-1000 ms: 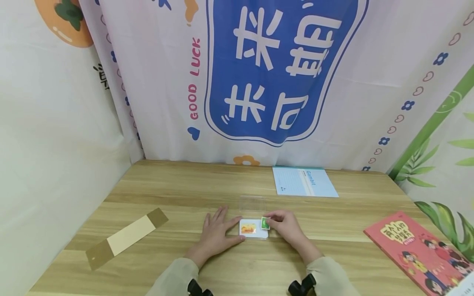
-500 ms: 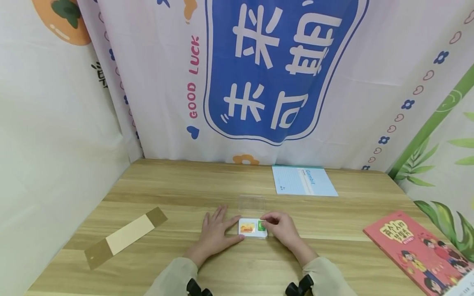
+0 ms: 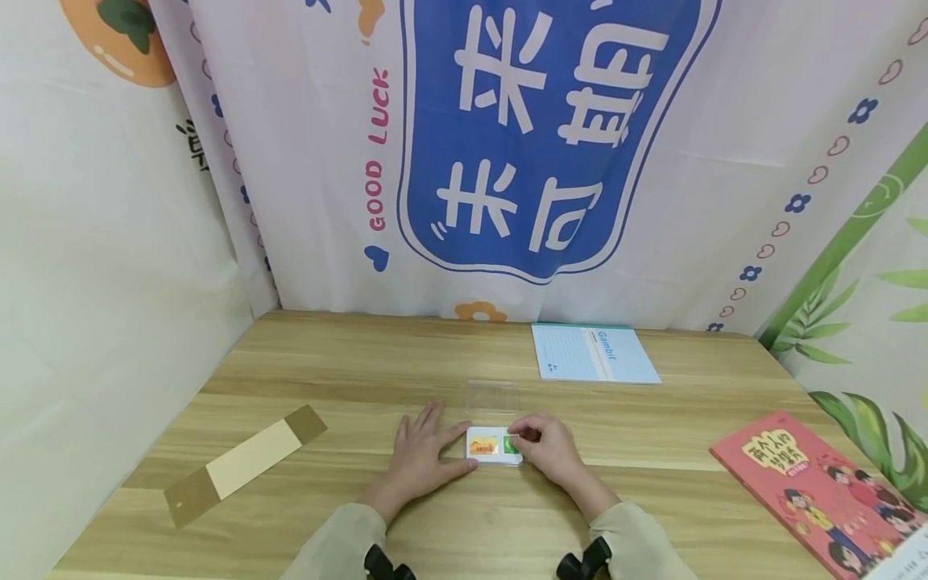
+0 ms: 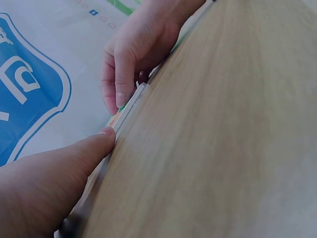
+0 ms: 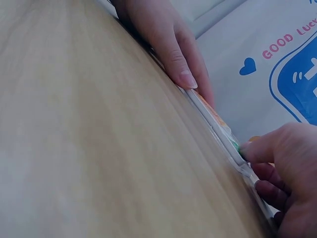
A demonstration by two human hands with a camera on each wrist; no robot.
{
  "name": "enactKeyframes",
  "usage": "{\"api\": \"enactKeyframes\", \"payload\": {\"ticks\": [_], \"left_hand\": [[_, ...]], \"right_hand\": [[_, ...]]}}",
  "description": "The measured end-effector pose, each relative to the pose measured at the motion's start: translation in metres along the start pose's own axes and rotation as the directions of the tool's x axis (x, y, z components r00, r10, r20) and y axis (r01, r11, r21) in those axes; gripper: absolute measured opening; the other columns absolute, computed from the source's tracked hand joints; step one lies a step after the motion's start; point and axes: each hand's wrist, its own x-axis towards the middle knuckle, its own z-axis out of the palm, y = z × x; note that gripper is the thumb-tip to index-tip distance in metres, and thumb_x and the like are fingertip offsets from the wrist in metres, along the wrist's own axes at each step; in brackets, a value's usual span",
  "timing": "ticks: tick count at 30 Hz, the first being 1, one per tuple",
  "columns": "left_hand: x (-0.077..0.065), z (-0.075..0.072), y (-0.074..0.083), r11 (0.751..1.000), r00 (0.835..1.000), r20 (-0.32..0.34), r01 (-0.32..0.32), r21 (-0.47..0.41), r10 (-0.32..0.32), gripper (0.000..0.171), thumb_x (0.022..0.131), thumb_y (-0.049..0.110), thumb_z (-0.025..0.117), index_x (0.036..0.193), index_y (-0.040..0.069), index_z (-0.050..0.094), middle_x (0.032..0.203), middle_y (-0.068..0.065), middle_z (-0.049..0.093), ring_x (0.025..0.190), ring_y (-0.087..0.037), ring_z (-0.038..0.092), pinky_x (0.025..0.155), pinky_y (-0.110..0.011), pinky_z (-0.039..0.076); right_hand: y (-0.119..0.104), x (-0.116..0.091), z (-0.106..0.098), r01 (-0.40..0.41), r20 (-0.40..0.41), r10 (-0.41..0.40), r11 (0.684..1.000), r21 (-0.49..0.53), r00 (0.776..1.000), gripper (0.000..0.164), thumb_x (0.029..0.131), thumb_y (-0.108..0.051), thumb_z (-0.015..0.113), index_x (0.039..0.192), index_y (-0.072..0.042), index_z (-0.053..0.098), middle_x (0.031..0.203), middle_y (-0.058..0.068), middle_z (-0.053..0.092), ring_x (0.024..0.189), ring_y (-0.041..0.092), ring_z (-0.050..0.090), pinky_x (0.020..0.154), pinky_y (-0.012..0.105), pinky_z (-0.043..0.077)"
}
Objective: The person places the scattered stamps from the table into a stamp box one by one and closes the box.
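Observation:
A white rectangular block [image 3: 494, 432] lies flat on the wooden table between both hands, with a clear rim showing along its edge. On its left part is an orange-yellow picture [image 3: 483, 445]. At its right end lies a small green piece with a white border [image 3: 510, 445], partly covered by fingers. My left hand [image 3: 422, 457] rests spread on the table, with index finger and thumb touching the block's left corners. The thumb and curled fingers of my right hand [image 3: 553, 453] pinch the green piece down at the block. In the right wrist view, the thumb covers most of the green piece [image 5: 236, 147].
Behind the block lies a clear plastic lid [image 3: 490, 397]. A brown and cream paper strip [image 3: 250, 463] is at left. At the back is a light blue notebook [image 3: 590, 354], at right a red picture book [image 3: 812, 491]. A printed curtain [image 3: 319, 201] hangs behind the table.
The green piece has moved slightly left and down from above the block's right edge onto its right part, with my right hand following. My left hand has stayed in place.

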Motion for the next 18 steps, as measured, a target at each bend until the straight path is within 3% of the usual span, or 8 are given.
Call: {"api": "enactKeyframes", "payload": {"ticks": [18], "left_hand": [[-0.0001,-0.0006,0.0005,1.0,1.0,0.011,0.001,-0.009,-0.001,0.063,0.074,0.062,0.049,0.123,0.023,0.05,0.137,-0.019,0.021,0.126,-0.034,0.012,0.094,-0.057,0.002]], "right_hand": [[0.0015,0.0003,0.0,-0.002,0.004,0.003,1.0,-0.03,1.0,0.008,0.072,-0.004,0.067,0.077,-0.01,0.064,0.073,-0.003,0.052,0.066,0.012,0.047,0.058,0.025,0.04]]}}
